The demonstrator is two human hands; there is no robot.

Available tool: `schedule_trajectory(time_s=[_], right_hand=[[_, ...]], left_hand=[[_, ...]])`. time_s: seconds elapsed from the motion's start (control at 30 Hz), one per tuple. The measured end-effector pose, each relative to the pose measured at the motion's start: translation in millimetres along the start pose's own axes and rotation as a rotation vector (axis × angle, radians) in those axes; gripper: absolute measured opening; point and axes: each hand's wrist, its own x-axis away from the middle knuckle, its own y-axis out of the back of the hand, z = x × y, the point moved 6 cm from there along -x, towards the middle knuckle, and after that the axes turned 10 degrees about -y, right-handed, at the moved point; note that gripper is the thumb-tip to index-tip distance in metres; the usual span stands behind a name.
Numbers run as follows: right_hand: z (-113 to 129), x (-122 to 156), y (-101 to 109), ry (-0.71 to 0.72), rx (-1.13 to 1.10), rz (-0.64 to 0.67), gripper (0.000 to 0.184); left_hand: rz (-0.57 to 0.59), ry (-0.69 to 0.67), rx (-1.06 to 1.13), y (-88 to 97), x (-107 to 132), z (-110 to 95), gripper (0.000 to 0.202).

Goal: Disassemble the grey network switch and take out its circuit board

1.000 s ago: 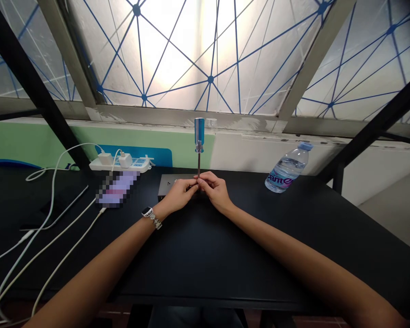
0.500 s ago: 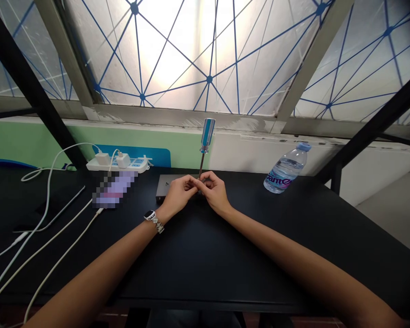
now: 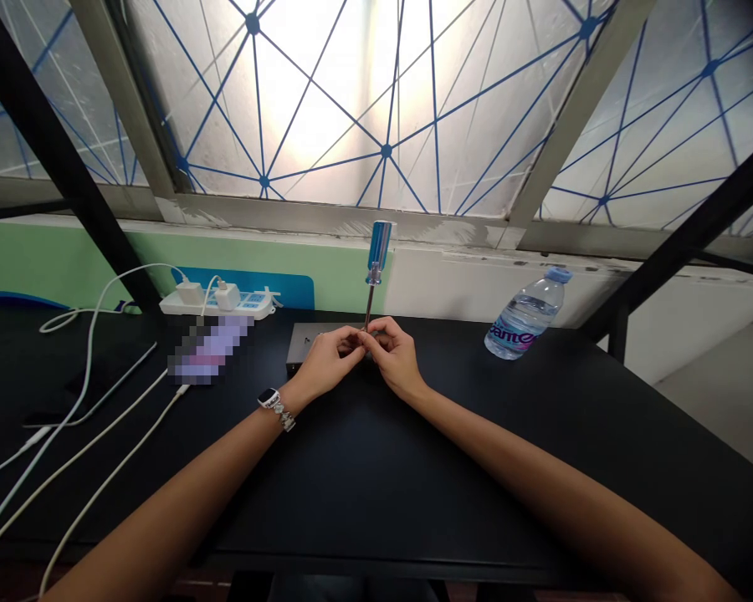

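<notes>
Blue and clear plastic-handled screwdriver (image 3: 380,244) in the middle of the scene, nearly upright above a black desk (image 3: 351,485), leaning slightly rightward, steel shaft (image 3: 370,303) pointing down. Right hand (image 3: 398,359) with thumb and forefinger pinched together on the lower shaft. Left hand (image 3: 330,361) with fingers curled, tips meeting those of the right; impossible to tell whether clamped on the shaft too. Just behind the left hand, partly covered, a flat grey box (image 3: 297,344). On the left wrist, a smartwatch (image 3: 268,398). Well apart to the right, a water bottle (image 3: 524,318); to the left, a white power strip (image 3: 251,304).
</notes>
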Motion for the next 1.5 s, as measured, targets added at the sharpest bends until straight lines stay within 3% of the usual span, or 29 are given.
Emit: schedule_trajectory(time_s=[0.13,0.3,0.57,0.83,1.07,1.17,1.27,1.37,1.5], right_hand=[[-3,0,-1,-0.06,-0.036,0.008,0.036],[0,1,-2,-0.079,-0.015,0.02,0.04],[6,3,-3,-0.001,0.079,0.018,0.027],[6,3,-2,0.019,0.098,0.021,0.025],[26,1,0,0.093,0.159,0.01,0.03],[31,-2,4,0.075,0.116,-0.017,0.033],[31,-8,11,0.042,0.063,-0.068,0.031],[26,-14,20,0.011,0.052,-0.106,0.027],[20,-22,28,-0.007,0.085,-0.116,0.025]], left_hand=[[-0.058,0.023,-0.001,0.3,1,2,0.017],[-0.018,-0.008,-0.013,-0.7,0,1,0.016],[-0.004,-0.038,0.045,-2.1,1,-4,0.027],[-0.012,-0.033,0.073,-1.2,2,-2,0.023],[-0.043,-0.048,0.044,1.7,0,-10,0.021],[0.016,-0.103,-0.153,9.4,-2,-17,0.023],[0.171,-0.195,-0.498,20.0,-2,-16,0.038],[0.288,-0.067,-0.743,37.1,1,5,0.062],[0.399,0.04,-0.846,46.1,4,18,0.075]])
